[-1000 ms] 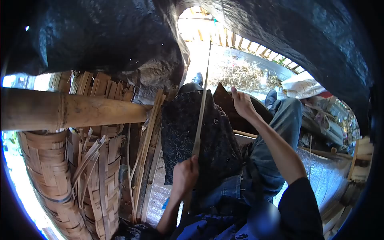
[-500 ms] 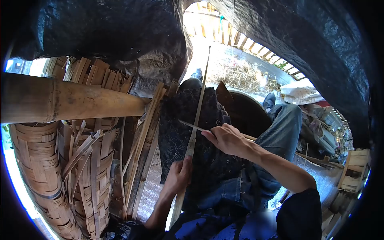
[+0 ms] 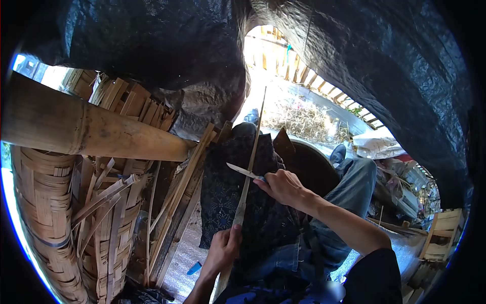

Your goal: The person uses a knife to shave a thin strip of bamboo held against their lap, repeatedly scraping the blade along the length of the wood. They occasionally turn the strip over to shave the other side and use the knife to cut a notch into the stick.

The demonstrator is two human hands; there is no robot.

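Observation:
My left hand is closed round the lower part of a long, thin bamboo strip, which points up and away over my lap. In my right hand, the fingers are wrapped round the handle of a knife. Its blade points left and crosses the strip above my left hand. A dark patterned cloth lies over my leg beneath the strip and blade.
A thick bamboo pole juts in from the left above woven bamboo rolls. Upright slats stand left of my lap. Dark plastic sheeting hangs overhead. A blue object lies on the floor, near my left forearm.
The view has shifted, so the strip and both hands appear lower. The knife blade now shows its broad side. Both hands keep their hold, and the blue object on the floor has come into view.

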